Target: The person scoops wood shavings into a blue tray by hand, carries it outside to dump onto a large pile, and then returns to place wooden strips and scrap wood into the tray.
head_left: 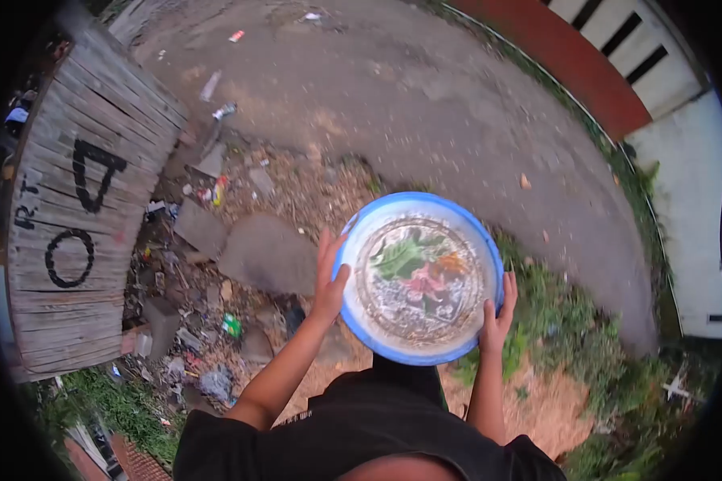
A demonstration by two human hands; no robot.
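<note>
A round enamel tray with a blue rim is held out in front of my body, its inside facing up. Faded green leaves and pink and orange flowers decorate its worn white bottom, and nothing lies in it. On the left edge, my left hand grips the rim, thumb over the top and fingers along the outside. My right hand holds the opposite side in the same way, with its fingers partly hidden by the rim.
Litter and a flat stone slab lie on the ground to the left. Beyond them stands a wooden plank wall with painted letters. A dirt road curves ahead; weeds and a pale building are on the right.
</note>
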